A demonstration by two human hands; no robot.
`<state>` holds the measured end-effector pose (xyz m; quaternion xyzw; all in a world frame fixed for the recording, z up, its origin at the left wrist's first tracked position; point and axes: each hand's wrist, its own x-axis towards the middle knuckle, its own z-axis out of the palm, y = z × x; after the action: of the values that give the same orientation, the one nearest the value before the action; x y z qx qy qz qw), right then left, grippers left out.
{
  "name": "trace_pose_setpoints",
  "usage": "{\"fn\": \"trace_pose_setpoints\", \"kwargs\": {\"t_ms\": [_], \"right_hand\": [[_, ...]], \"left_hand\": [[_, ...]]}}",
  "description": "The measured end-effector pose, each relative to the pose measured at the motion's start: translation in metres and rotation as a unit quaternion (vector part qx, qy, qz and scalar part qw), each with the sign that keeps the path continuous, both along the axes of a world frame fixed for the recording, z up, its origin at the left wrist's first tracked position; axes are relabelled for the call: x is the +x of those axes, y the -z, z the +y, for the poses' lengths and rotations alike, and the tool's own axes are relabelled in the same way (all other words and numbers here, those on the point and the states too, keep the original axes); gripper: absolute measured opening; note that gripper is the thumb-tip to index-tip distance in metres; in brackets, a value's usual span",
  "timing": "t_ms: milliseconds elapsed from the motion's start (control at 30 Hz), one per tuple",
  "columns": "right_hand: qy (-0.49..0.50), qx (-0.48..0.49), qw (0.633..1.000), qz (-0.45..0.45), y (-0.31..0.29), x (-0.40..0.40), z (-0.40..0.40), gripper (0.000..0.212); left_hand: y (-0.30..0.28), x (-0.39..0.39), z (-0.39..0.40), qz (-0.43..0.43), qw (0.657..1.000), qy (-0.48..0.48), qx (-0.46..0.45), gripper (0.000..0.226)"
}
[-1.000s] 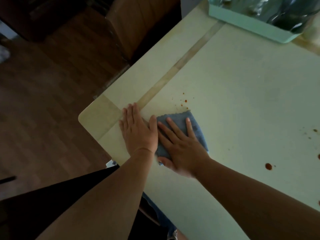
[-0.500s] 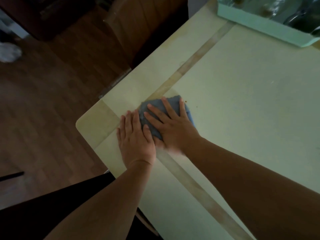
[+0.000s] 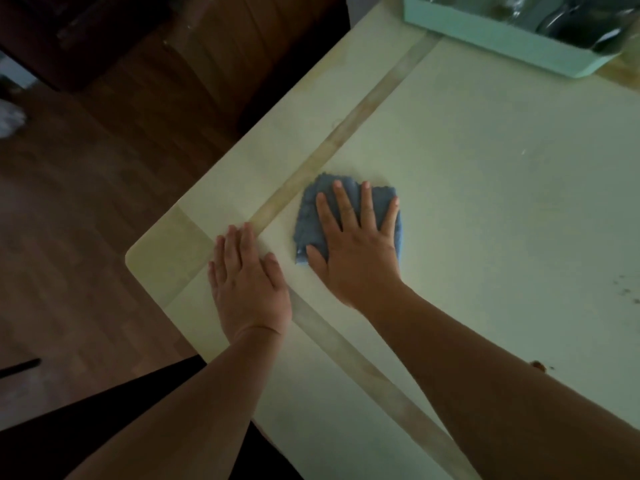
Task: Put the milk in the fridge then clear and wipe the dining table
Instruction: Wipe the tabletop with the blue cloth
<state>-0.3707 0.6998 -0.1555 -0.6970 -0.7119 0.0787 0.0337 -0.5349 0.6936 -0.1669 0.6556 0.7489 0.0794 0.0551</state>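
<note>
Worktop [image 3: 485,209] corner sits at frame left, bare pale surface spreading right of the cloth [image 3: 311,216], which the right hand [image 3: 356,251] presses flat with fingers spread, left hand [image 3: 247,282] flat and empty beside it, while a green tray [image 3: 485,39] of glassware sits upper right.

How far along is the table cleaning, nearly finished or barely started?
Midway, by the look of it. Done: the table around the hands looks free of spots. In hand: the right hand presses a blue cloth flat, while the left hand rests near the corner. Left: brown specks and a spot remain to the right, and a green tray still sits at the far edge.
</note>
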Motion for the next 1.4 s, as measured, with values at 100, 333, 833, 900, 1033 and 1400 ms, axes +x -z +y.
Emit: {"fn": "trace_pose_setpoints", "kwargs": {"t_ms": [100, 333, 833, 900, 1033, 1400], "right_hand": [[-0.047, -0.016, 0.999, -0.015, -0.001, 0.005, -0.020, 0.079], [-0.096, -0.021, 0.995, -0.029, 0.000, 0.015, 0.030, 0.079], [0.021, -0.003, 1.000, -0.016, 0.005, 0.007, 0.129, 0.079], [-0.007, 0.012, 1.000, -0.014, 0.007, 0.006, 0.112, 0.077], [-0.030, 0.002, 0.999, -0.013, 0.004, -0.015, 0.067, 0.079], [-0.025, -0.014, 1.000, -0.006, 0.001, -0.010, -0.084, 0.078]], "left_hand": [[-0.001, 0.001, 0.000, 0.000, 1.000, 0.003, -0.007, 0.060], [-0.001, 0.001, 0.001, 0.006, 1.000, 0.000, 0.002, 0.060], [0.003, -0.003, 0.000, 0.012, 1.000, 0.001, 0.008, 0.062], [0.001, 0.000, 0.003, 0.009, 1.000, -0.001, 0.005, 0.063], [-0.001, 0.002, 0.003, 0.003, 1.000, -0.006, -0.013, 0.058], [-0.007, -0.003, 0.001, -0.029, 0.999, 0.022, -0.023, 0.057]]}}
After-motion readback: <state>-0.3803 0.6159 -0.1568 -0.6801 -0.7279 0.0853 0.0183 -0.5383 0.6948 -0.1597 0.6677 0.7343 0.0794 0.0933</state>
